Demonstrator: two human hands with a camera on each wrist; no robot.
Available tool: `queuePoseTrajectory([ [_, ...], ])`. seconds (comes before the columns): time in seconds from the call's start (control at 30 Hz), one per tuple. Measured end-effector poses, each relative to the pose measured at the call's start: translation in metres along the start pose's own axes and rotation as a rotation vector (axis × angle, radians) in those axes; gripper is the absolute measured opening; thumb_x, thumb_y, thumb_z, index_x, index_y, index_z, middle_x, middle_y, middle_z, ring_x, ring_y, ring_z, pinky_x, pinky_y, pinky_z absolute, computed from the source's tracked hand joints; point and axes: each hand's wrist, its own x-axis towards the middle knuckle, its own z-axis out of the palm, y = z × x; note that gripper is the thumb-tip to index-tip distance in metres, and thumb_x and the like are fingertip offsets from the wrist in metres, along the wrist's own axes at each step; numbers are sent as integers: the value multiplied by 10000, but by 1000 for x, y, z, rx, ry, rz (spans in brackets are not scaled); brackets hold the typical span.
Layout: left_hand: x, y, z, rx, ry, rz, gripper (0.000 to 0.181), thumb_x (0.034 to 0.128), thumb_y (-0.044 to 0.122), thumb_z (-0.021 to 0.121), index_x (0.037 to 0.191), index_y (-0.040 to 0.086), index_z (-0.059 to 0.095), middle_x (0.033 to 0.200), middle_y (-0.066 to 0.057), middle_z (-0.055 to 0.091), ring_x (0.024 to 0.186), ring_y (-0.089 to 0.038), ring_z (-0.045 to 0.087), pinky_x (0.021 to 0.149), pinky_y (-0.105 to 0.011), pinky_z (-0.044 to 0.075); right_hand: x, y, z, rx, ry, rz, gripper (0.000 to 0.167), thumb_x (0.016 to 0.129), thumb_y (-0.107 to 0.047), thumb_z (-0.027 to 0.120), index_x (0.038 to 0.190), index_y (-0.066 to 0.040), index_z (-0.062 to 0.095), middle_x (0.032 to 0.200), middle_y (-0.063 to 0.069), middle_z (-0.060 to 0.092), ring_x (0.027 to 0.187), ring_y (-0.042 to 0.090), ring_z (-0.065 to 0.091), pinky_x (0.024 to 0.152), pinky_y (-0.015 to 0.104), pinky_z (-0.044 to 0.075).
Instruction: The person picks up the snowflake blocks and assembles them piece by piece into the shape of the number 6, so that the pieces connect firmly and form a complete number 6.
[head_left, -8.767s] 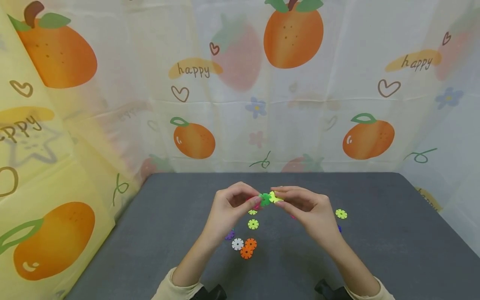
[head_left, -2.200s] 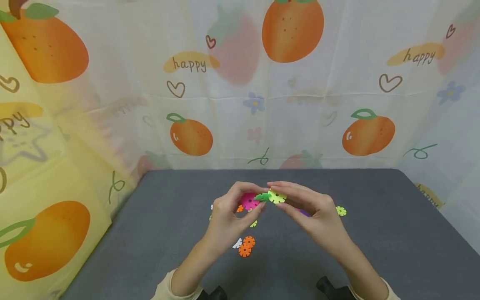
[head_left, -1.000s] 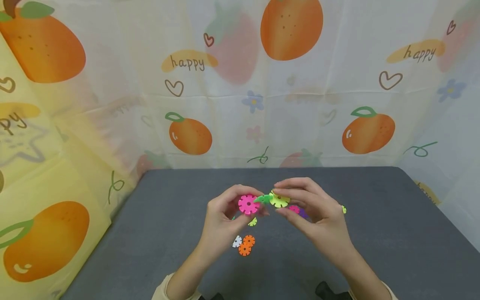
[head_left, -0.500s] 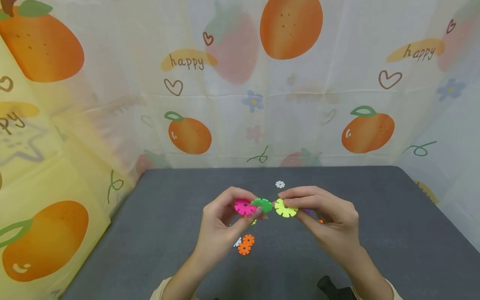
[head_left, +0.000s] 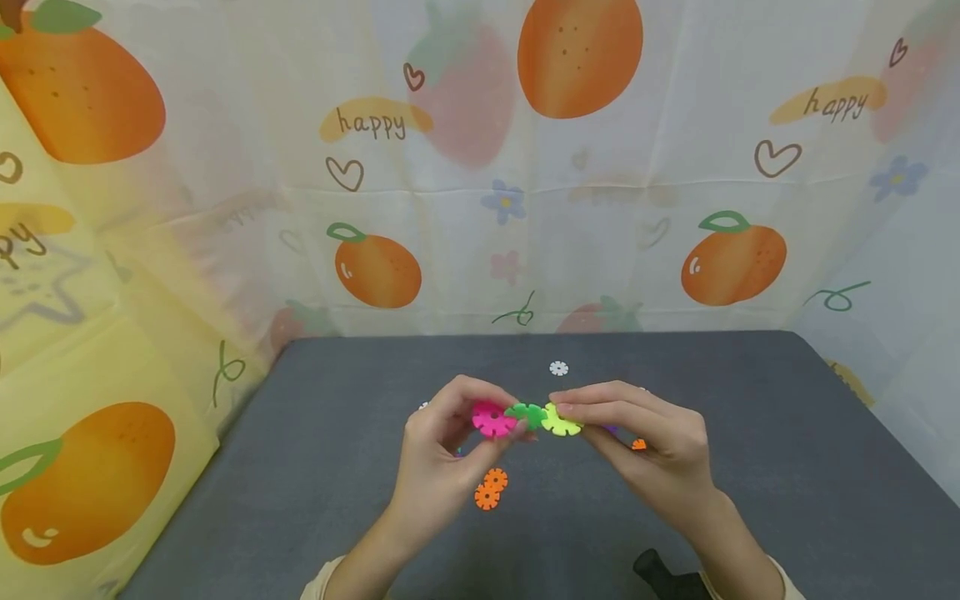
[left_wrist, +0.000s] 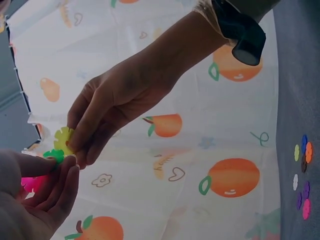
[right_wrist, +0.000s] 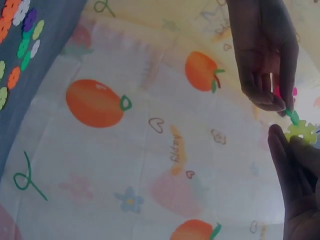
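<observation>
In the head view, three notched plastic discs are held above the dark table, edge to edge in a row. The left hand (head_left: 431, 446) pinches the pink disc (head_left: 484, 422) and the green disc (head_left: 528, 414), which overlap at their rims. Fingers and thumb of the right hand (head_left: 663, 442) grip the yellow disc (head_left: 560, 423), whose edge meets the green one. Whether their slots interlock, I cannot tell. The left wrist view shows the yellow disc (left_wrist: 63, 140) upright beside the green disc (left_wrist: 53, 155). Fingers partly cover all three discs.
On the dark table (head_left: 337, 500) lie two touching orange discs (head_left: 487, 497), a white disc (head_left: 558, 368) farther back and another orange disc (head_left: 639, 444) beside the right hand. Several loose discs show in both wrist views. A printed curtain (head_left: 450, 250) hangs behind the table.
Half a second ago a gap stood between the yellow and green discs; now they meet. The right hand has moved slightly left and down. Earlier, the pink disc was mostly hidden by the left fingers.
</observation>
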Motion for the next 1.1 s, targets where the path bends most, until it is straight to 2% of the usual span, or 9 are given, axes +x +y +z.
queuePoseTrajectory([
  [0.27, -2, -6, 5, -83, 27, 16, 175, 826, -166, 648, 952, -84, 558, 830, -254, 655, 724, -233, 724, 707, -382, 612, 0, 0, 2, -138, 3, -80, 112, 881, -18, 687, 930, 70, 737, 934, 163, 750, 897, 167, 740, 814, 189, 570],
  [0.47, -4, -10, 8, -128, 40, -45, 152, 839, -131, 658, 927, -79, 546, 840, -252, 617, 748, -258, 726, 721, -407, 608, 1, 3, 6, -224, 36, -177, 132, 880, -26, 692, 871, 98, 736, 866, 183, 747, 823, 192, 747, 775, 201, 579],
  [0.53, -4, -11, 7, -138, 32, -44, 154, 842, -131, 654, 930, -81, 538, 845, -250, 606, 757, -259, 727, 720, -412, 608, 3, 2, 7, -227, 48, -178, 133, 885, -23, 685, 862, 98, 735, 868, 181, 743, 811, 193, 741, 757, 186, 578],
  [0.6, -3, -10, 6, -140, 31, -24, 160, 840, -140, 650, 931, -86, 530, 844, -251, 602, 756, -262, 726, 709, -414, 609, 4, -1, 8, -195, 42, -143, 121, 889, -18, 679, 880, 90, 733, 920, 176, 738, 806, 188, 724, 718, 157, 564],
  [0.73, -1, -6, 4, -110, 51, 1, 174, 841, -123, 661, 931, -80, 518, 837, -233, 599, 748, -245, 725, 700, -383, 614, 7, -8, 5, -72, -15, -19, 124, 889, 1, 669, 986, 54, 725, 1127, 164, 688, 805, 164, 675, 674, 155, 527],
  [0.83, -1, -5, 2, -78, 71, -15, 186, 836, -118, 671, 938, -65, 525, 844, -209, 603, 769, -188, 717, 699, -327, 612, 6, -12, 1, 114, -80, 125, 225, 863, 89, 651, 1082, 64, 689, 1248, 171, 626, 881, 165, 680, 740, 211, 577],
  [0.93, -2, -7, 3, -51, 83, -12, 202, 816, -145, 674, 936, -58, 536, 857, -205, 619, 815, -124, 695, 696, -276, 602, 3, -16, -1, 280, -78, 310, 290, 841, 185, 598, 1101, 81, 673, 1228, 168, 632, 984, 196, 673, 784, 279, 596],
  [1.0, -4, -9, 4, -30, 86, 2, 208, 809, -151, 678, 933, -52, 544, 862, -200, 628, 837, -113, 677, 700, -252, 595, 1, -18, -1, 341, -51, 454, 295, 839, 208, 581, 1093, 85, 668, 1207, 171, 633, 992, 222, 678, 779, 339, 605],
  [1.1, -5, -11, 7, -25, 81, 29, 188, 821, -126, 682, 923, -45, 547, 843, -191, 624, 837, -129, 669, 698, -227, 578, 1, -20, 0, 371, -21, 685, 300, 873, 143, 598, 1156, 52, 635, 1192, 141, 630, 833, 207, 681, 704, 366, 604],
])
